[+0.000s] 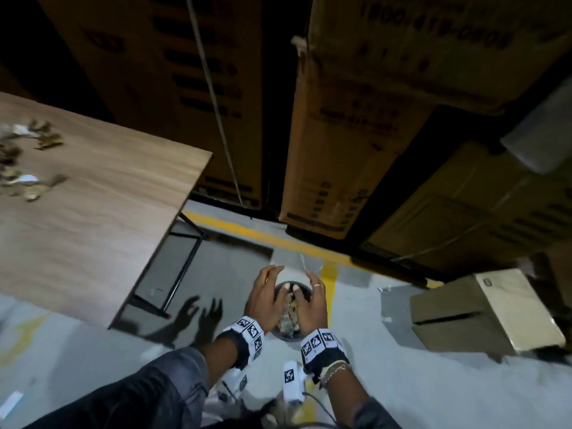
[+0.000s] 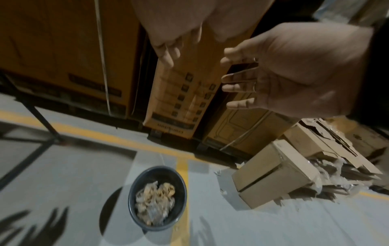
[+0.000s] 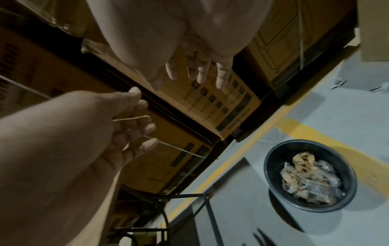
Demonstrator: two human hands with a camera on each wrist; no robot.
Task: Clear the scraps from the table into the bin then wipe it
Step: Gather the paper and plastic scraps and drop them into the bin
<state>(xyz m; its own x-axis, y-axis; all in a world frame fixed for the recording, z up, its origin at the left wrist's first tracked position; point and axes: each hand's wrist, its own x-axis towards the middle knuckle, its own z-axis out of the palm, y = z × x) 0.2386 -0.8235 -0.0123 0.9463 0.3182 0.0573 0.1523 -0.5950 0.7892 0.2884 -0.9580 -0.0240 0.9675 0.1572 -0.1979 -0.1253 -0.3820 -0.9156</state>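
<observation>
Both hands hovering palms facing over the bin on the floor. Left hand and right hand: fingers spread wide, holding nothing. Scraps sitting inside the bin. More scraps lying on the table, well apart to the left.

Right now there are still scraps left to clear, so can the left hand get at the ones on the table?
Probably not from here. The left hand hangs open over the bin on the floor, while the scraps lie toward the table's far left.
</observation>
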